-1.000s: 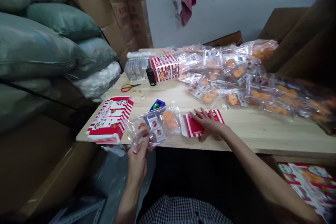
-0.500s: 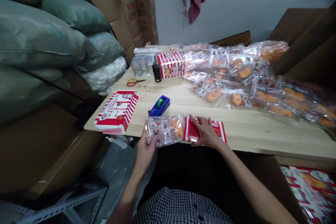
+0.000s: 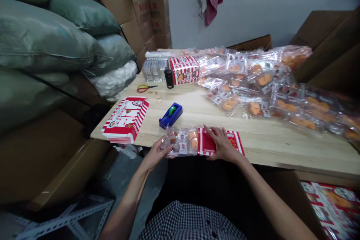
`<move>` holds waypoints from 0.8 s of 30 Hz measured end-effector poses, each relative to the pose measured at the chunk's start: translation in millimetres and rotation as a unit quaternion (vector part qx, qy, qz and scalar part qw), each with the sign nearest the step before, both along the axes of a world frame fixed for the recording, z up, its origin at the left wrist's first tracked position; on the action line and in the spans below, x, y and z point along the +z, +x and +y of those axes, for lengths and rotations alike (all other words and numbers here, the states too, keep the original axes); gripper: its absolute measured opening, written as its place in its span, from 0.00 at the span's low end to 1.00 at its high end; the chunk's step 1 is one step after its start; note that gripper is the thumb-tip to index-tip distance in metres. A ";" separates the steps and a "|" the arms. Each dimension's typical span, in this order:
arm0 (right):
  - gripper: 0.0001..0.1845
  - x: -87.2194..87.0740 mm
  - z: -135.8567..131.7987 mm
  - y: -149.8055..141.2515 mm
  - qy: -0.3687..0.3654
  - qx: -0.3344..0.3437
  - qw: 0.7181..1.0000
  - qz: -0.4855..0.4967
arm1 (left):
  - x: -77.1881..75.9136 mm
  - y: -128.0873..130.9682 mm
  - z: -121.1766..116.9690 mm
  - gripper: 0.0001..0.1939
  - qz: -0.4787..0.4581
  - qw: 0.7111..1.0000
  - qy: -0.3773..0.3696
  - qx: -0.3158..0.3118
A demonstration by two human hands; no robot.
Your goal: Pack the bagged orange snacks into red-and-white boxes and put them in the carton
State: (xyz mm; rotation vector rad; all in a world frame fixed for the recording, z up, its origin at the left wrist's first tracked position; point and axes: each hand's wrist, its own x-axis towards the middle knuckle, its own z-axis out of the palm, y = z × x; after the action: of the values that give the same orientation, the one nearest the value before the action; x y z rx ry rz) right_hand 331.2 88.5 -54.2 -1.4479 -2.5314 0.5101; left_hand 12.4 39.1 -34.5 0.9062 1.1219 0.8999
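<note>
My left hand grips the left end of a clear plastic packet holding orange pieces and small printed cards. The packet lies low on the pine table, its right end against a flat red-and-white striped carton. My right hand rests on that carton with its fingers spread, pressing it down. Nothing is held in that hand. The part of the carton under my palm is hidden.
A stack of flat striped cartons, a blue tape dispenser, red-handled scissors and several rubber bands lie left. Several orange packets cover the far right. Grey sacks and cardboard boxes flank the table.
My left hand has lowered the packet and carried it right, to the carton's left edge. My right hand stays on the carton. The view has shifted slightly.
</note>
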 end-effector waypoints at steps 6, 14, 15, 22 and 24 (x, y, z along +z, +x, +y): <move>0.73 3.1 0.2 -1.4 -0.004 0.020 1.000 -0.008 | -9.3 10.2 6.0 0.44 -0.043 0.998 -0.042 -0.027; 0.72 7.5 -9.7 4.3 -0.010 0.011 1.000 0.002 | -11.8 -13.7 18.7 0.39 -0.035 0.995 -0.025 -0.092; 0.73 7.2 -11.3 3.6 -0.008 0.008 1.000 0.000 | -10.7 -17.0 20.7 0.38 -0.031 0.994 -0.024 -0.101; 0.72 8.9 -16.0 -5.3 -0.019 0.040 0.999 -0.009 | -16.4 16.2 31.0 0.41 -0.050 0.982 -0.045 -0.176; 0.71 8.7 -15.6 -5.8 -0.007 0.019 1.000 -0.008 | -18.9 27.7 30.3 0.42 -0.024 0.990 -0.019 -0.136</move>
State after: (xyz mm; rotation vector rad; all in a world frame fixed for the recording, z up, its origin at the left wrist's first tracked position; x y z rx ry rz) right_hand 325.5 73.0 -45.5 -1.4156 -2.5770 0.5262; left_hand 40.1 69.4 -53.4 0.9739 0.9433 0.6711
